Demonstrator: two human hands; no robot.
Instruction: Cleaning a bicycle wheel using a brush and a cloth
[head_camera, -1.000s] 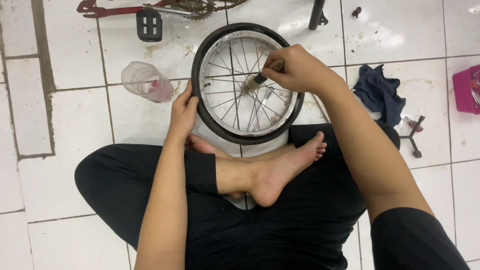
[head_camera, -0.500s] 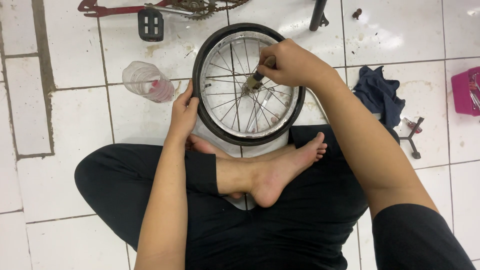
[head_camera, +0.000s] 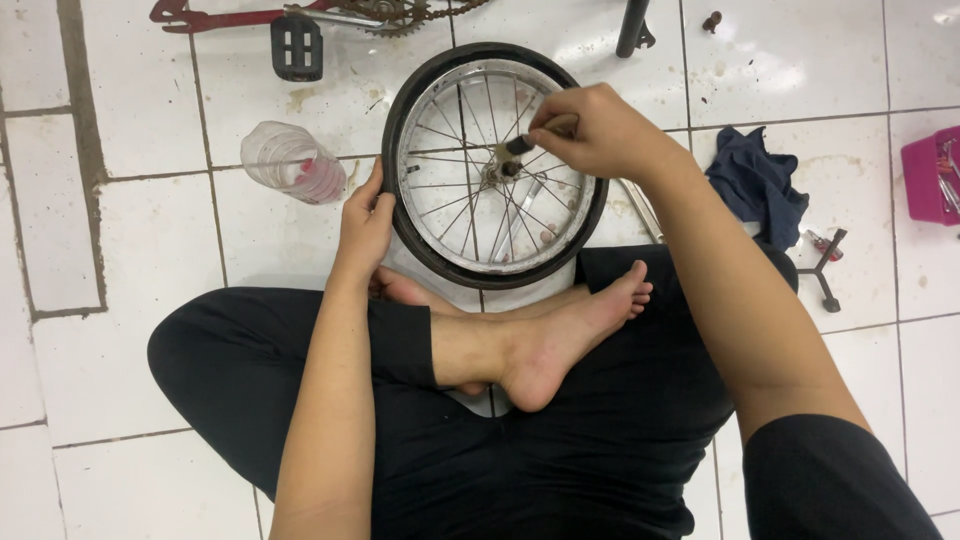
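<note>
On the far left of the white tiled floor (head_camera: 130, 240) a clear plastic bottle (head_camera: 290, 162) lies on its side. Just right of it, the left hand (head_camera: 365, 225) curls its fingers over the black tyre of the small spoked wheel (head_camera: 495, 165), which lies flat on the floor in front of the crossed legs. The right hand (head_camera: 595, 130) pinches a small dark-tipped tool (head_camera: 522, 145) at the wheel's hub. Farther right lie a dark blue rag (head_camera: 757, 185), a cross-shaped wrench (head_camera: 825, 265) and a pink box (head_camera: 930, 175).
</note>
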